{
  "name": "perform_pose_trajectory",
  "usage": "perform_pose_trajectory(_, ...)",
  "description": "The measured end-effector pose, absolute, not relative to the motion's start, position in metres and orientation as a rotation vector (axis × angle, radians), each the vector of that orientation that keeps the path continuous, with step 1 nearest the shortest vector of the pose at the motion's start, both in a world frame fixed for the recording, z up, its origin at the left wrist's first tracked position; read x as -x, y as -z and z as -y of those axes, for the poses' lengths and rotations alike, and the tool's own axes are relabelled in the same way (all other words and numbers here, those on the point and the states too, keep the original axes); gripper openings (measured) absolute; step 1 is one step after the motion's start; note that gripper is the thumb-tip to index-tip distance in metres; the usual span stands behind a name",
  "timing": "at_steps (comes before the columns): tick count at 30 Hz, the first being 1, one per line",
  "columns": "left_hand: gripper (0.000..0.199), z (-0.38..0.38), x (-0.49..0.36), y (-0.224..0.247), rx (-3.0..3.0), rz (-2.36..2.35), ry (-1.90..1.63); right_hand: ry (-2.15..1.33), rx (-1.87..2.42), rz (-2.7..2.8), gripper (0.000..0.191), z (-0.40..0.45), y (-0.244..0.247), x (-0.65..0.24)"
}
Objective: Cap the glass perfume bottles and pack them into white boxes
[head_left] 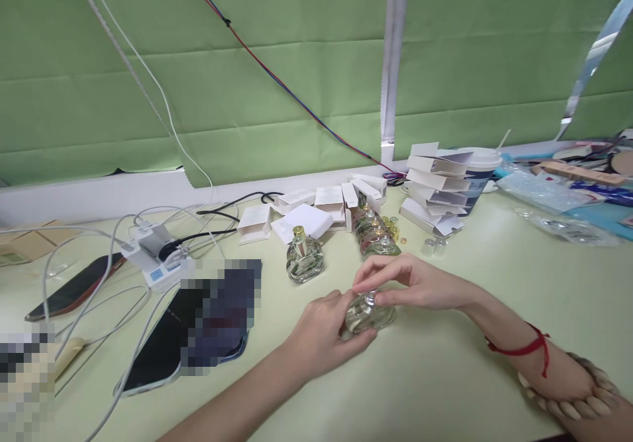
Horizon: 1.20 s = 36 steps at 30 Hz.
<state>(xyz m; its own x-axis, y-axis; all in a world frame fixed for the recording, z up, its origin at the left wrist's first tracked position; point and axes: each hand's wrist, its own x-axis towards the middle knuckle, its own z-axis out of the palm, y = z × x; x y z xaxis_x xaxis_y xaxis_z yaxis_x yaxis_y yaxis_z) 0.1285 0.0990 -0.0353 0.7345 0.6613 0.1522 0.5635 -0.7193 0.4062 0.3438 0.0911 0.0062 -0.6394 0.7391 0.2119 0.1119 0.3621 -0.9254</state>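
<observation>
A clear glass perfume bottle (368, 316) with a silvery neck stands on the table in front of me. My left hand (321, 330) is wrapped round its left side, with the thumb along the near face. From the right, my right hand (405, 282) pinches at the top of the same bottle, thumb and fingers around the neck; the fingers hide part of it. Another perfume bottle (305, 260) with a gold-coloured neck stands apart to the left. Behind my right hand, several more perfume bottles (376, 237) form a row.
White cartons (301, 221) lie behind the bottles. Clear caps (435, 247) sit near a stack of opened cartons (438, 185) and a lidded cup (479, 161). At left are phones (153, 343), a power strip (165, 267) and loose cables. Plastic bags (548, 188) lie far right.
</observation>
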Motion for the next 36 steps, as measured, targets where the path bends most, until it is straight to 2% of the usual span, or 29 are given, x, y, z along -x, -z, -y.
perform_pose_trajectory(6, 0.039, -0.099, -0.1283, 0.0362, -2.606, -0.97, -0.385, -1.233, 0.712, 1.882, 0.018, -0.0923, -0.0018, -0.3419)
perform_pose_trajectory(23, 0.034, -0.0991, -0.1288, 0.0332, -2.594, -0.961, -0.401, -1.225, 0.744, 1.788, 0.014, -0.0948, 0.0032, -0.3416)
perform_pose_trajectory(28, 0.036, -0.1004, -0.1285, 0.0345, -2.604, -0.963, -0.388, -1.25, 0.797, 1.827, 0.007, -0.0926, -0.0005, -0.3429)
perform_pose_trajectory(36, 0.038, -0.103, -0.1259, 0.0376, -2.55, -0.98, -0.394, -1.231, 0.847, 1.806, 0.017, -0.0924, -0.0002, -0.3404)
